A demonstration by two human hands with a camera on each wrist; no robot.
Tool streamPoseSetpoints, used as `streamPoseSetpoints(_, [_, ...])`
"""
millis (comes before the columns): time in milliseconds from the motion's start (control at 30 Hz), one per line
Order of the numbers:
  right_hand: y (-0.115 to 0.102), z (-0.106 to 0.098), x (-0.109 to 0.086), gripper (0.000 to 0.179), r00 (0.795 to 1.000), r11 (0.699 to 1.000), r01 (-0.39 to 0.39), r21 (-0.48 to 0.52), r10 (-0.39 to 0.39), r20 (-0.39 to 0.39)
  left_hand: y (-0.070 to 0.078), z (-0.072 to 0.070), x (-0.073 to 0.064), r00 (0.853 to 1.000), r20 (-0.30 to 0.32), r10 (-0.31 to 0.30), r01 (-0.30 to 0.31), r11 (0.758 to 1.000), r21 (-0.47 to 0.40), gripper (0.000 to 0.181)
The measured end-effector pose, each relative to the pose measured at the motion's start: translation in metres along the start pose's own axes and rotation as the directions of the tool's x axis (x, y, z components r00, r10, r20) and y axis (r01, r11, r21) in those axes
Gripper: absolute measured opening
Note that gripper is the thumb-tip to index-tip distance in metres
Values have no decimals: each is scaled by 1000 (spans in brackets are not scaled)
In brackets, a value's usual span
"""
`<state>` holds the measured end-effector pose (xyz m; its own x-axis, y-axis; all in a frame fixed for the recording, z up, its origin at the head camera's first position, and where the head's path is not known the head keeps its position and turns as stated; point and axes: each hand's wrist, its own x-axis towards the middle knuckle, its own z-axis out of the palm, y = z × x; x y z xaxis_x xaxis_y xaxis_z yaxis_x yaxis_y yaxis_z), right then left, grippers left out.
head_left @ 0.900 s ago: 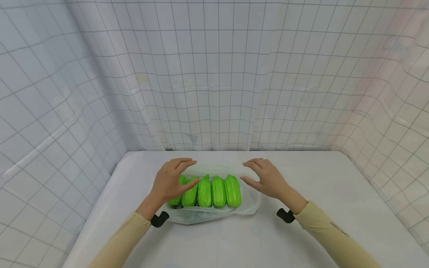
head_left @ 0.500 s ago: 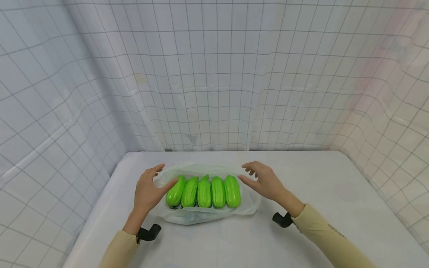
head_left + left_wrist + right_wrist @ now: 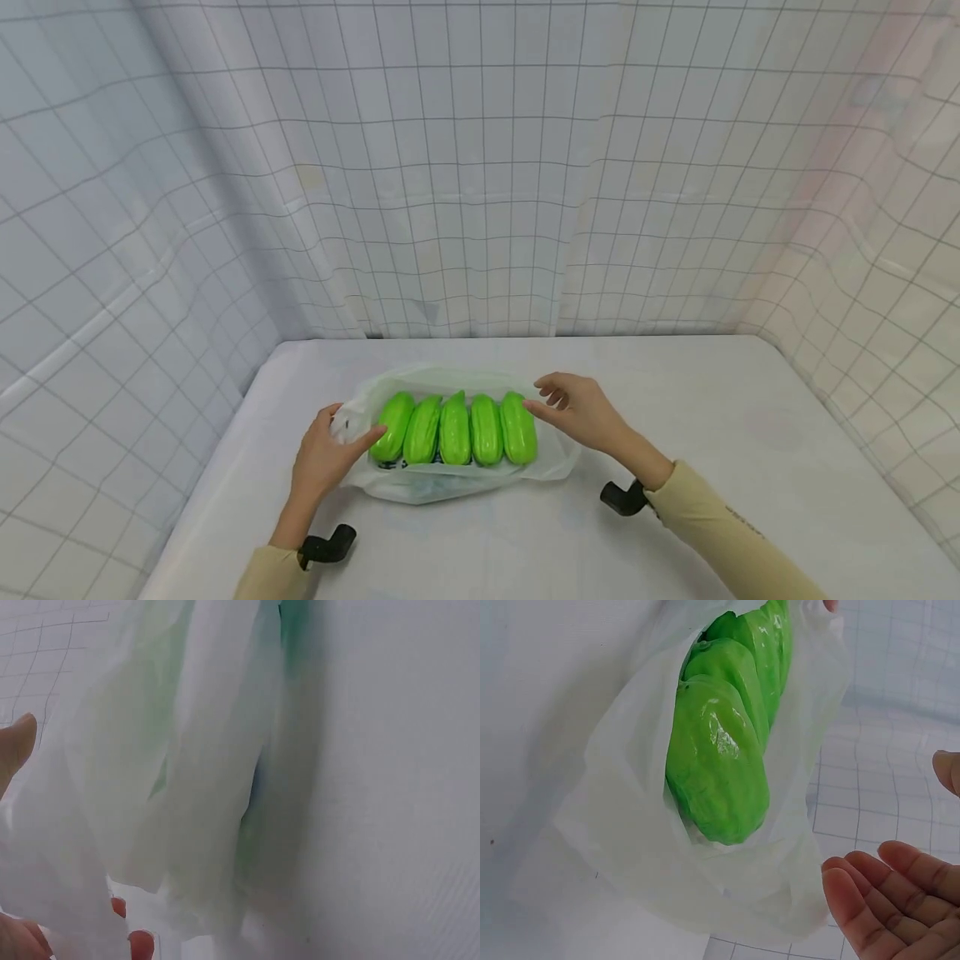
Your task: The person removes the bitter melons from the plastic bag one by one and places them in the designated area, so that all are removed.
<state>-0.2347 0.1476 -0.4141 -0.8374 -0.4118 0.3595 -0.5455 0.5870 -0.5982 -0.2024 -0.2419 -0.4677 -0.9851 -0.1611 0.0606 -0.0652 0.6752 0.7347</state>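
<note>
Several glossy, bright green, long ridged vegetable-like pieces (image 3: 454, 429) lie side by side in a thin whitish plastic bag (image 3: 431, 492). My left hand (image 3: 318, 462) is at the bag's left end, thumb spread towards the leftmost green piece and fingers against the bag's outer side. In the left wrist view the bag film partly covers those fingers, and the thumb (image 3: 16, 746) stands apart from them. My right hand (image 3: 581, 410) hovers beside the right end, fingers loosely bent; the right wrist view shows its palm (image 3: 900, 911) holding nothing.
The bag rests on a white-covered table (image 3: 480, 554). White sheeting with a grid pattern (image 3: 457, 183) hangs behind the table and along both sides. A black wrist-worn device (image 3: 327, 546) sits below my left hand, and another (image 3: 624, 498) below my right.
My left hand has moved left from over the green pieces to the bag's left end and reached it. My right hand has lowered slightly and shifted a little left.
</note>
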Motion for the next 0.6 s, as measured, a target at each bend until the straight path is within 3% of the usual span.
streamPoseSetpoints(333, [-1, 7, -1, 49, 993, 996, -85, 17, 83, 83, -5, 7, -2, 997, 35, -74, 76, 995, -64, 94])
streamPoseSetpoints(600, [-3, 16, -3, 55, 977, 988, -154, 14, 151, 151, -11, 11, -1, 998, 17, -68, 69, 994, -86, 78])
